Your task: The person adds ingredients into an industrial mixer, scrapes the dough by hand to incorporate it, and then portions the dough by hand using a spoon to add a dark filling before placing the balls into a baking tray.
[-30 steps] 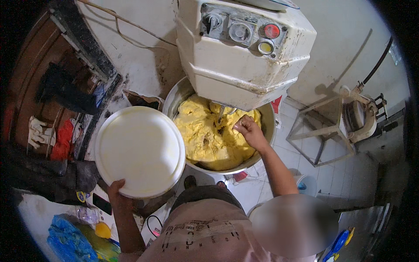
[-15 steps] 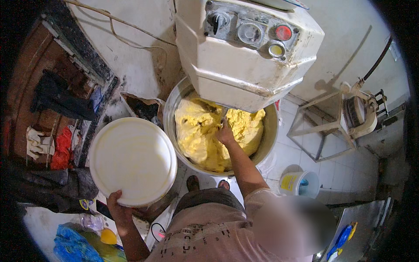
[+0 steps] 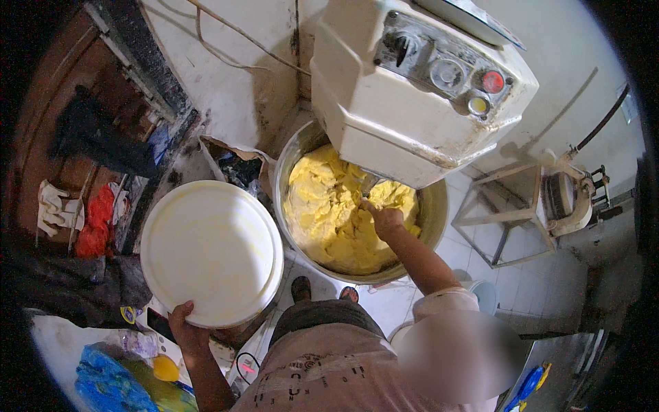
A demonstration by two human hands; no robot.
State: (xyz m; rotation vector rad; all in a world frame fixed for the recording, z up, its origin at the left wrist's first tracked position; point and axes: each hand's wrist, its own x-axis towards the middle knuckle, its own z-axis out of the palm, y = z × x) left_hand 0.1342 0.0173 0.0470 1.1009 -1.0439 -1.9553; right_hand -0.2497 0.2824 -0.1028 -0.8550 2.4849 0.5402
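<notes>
In the big metal mixer bowl [image 3: 283, 221] lies a mass of rough yellow dough [image 3: 329, 237]. My right hand [image 3: 386, 220] reaches into the bowl from the near right side. Its fingers are closed at the dough, just below a grey metal mixer part [image 3: 371, 182] under the machine head; what they grip, if anything, is hidden. To the left of the bowl, a large round white lid [image 3: 206, 250] shows faint yellow streaks. My left hand [image 3: 185, 324] grips its near rim, thumb on top and the other fingers mostly out of sight underneath.
Over the bowl's far side hangs the cream mixer head [image 3: 412, 103] with knobs and a red button. An open sack [image 3: 240, 165] stands behind the lid. Farther right are a metal-framed stand [image 3: 501, 213] and a partly covered bucket [image 3: 484, 295]. Blue plastic [image 3: 113, 381] lies lower left.
The view has shifted, so the mixer and bowl sit farther right. My right hand has moved slightly back from the metal part, toward the near right. My left hand still holds the lid.
</notes>
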